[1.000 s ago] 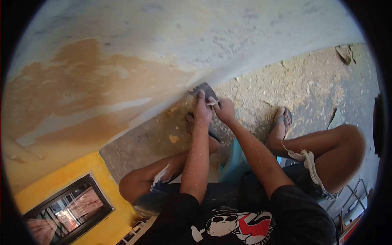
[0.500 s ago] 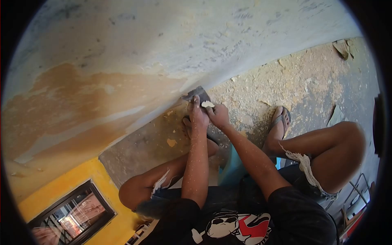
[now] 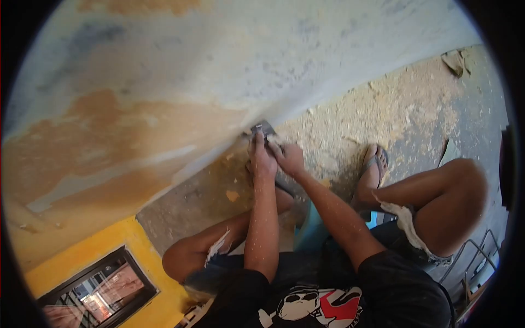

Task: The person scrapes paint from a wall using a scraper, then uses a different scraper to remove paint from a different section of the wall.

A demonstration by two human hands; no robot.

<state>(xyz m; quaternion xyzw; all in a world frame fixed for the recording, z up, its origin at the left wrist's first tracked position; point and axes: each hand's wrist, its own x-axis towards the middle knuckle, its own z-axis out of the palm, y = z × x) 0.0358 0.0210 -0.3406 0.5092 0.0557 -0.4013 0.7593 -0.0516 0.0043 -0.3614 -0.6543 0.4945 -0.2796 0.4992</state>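
A dark flat-bladed scraper [image 3: 263,129] is at the base of the wall [image 3: 208,76], its edge close to where wall and floor meet. My left hand [image 3: 262,158] is closed around it, thumb lying along the blade. Beside it, my right hand [image 3: 290,158] is also closed, its fingers pressed against the scraper's near side. A little pale material shows by the right fingertips, too blurred to make out. The wall is patchy, with peeled tan areas and white-grey paint.
Paint flakes [image 3: 350,120] litter the floor along the wall. My sandalled foot [image 3: 374,164] stands to the right; the other is partly hidden behind my arms. A light blue object [image 3: 309,227] lies beneath me. A yellow frame [image 3: 128,232] with a dark-edged window is at lower left.
The pale paint flake seen by my right thumb is no longer distinct. My right fingers have moved closer against the scraper, which sits slightly lower in view. The view has shifted slightly.
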